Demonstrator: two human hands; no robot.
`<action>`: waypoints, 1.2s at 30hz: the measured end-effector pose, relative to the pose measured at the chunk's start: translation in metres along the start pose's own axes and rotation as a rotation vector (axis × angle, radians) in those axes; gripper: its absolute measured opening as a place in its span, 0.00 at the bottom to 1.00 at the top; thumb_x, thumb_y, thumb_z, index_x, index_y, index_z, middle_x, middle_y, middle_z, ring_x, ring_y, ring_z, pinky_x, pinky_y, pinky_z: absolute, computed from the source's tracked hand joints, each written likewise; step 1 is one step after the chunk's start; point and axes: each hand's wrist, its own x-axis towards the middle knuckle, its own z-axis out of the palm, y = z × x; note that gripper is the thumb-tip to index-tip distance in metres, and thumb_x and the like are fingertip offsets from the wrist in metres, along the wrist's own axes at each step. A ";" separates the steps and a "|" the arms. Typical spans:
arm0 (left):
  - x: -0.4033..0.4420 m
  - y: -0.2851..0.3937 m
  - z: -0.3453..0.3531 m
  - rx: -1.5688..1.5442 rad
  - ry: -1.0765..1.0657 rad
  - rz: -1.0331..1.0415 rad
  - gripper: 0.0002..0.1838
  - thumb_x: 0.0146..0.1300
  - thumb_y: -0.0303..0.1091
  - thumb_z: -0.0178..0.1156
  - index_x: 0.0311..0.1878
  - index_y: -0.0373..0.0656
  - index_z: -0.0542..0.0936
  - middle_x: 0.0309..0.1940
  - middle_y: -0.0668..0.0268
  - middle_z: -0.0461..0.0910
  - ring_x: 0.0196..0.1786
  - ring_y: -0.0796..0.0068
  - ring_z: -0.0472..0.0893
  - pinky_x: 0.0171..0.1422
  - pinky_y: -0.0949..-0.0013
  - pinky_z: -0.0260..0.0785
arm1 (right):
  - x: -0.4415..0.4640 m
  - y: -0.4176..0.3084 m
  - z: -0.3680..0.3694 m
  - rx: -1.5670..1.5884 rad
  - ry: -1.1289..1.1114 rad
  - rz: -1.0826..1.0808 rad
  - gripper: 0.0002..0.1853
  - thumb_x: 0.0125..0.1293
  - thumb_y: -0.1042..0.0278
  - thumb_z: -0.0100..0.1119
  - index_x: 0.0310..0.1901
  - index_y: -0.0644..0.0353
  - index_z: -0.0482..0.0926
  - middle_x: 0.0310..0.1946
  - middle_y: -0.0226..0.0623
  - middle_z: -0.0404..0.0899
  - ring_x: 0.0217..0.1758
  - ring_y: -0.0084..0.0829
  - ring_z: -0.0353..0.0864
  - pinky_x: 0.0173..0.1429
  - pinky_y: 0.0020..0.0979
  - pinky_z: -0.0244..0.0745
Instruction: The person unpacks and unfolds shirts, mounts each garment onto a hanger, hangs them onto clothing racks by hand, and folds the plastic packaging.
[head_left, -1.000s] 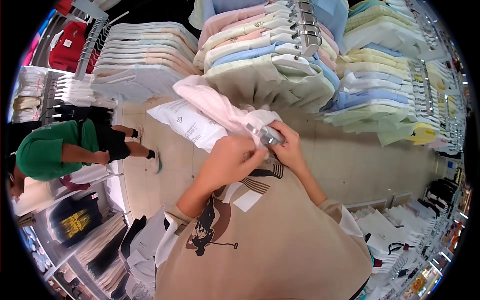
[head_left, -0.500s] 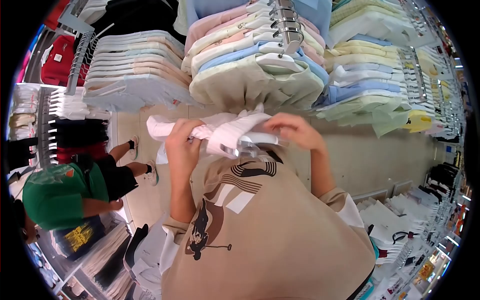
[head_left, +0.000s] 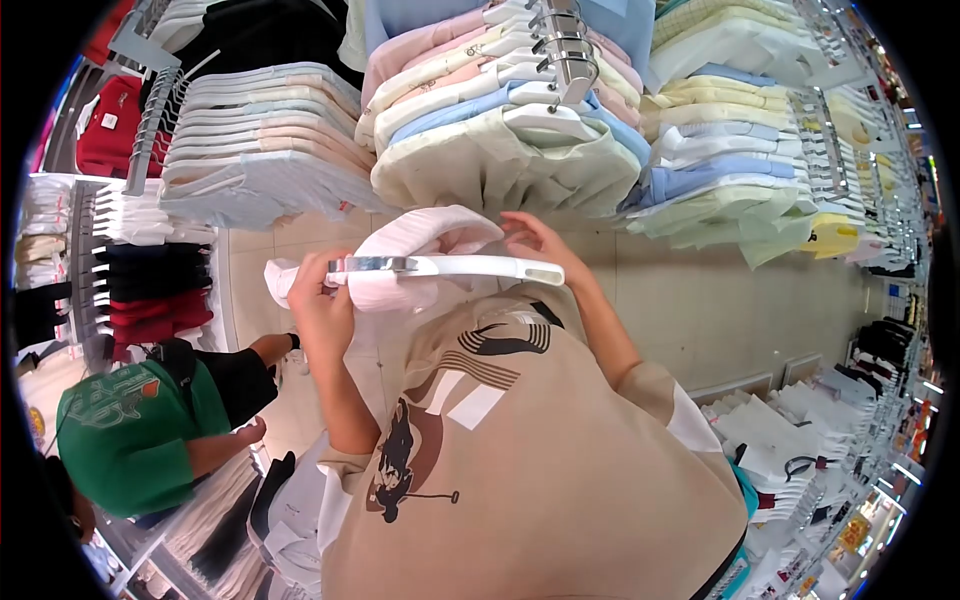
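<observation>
A white hanger [head_left: 465,266] with a flat metal hook lies crosswise in front of my chest. Around and behind it is a pale pink shirt [head_left: 425,230], bunched, with its upper edge looped above the hanger. My left hand [head_left: 322,295] is closed around the hook end and the pink cloth beside it. At the other end, my right hand [head_left: 540,248] has its bent fingers on the shirt's edge, just behind the hanger's tip. Its thumb is hidden, and part of the cloth is covered by the hanger.
Ahead, pastel shirts [head_left: 510,170] hang on a metal rail [head_left: 565,55], with more racks on both sides. A person in a green top [head_left: 130,430] stands at lower left beside a shelf of folded clothes. White garments [head_left: 765,450] hang at lower right. Tiled floor [head_left: 700,300] lies between.
The hanger has turned crosswise, its hook now at my left hand. The pink shirt's edge has lifted into a loop. My right hand has moved left and onto the cloth. The person in green has shifted.
</observation>
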 end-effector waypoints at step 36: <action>0.021 -0.004 0.079 -0.238 -0.087 -0.017 0.14 0.50 0.18 0.57 0.43 0.34 0.79 0.33 0.58 0.78 0.33 0.66 0.78 0.40 0.71 0.69 | -0.056 -0.152 0.009 -0.967 0.435 -0.473 0.18 0.55 0.72 0.63 0.49 0.61 0.77 0.41 0.42 0.79 0.43 0.39 0.79 0.49 0.33 0.73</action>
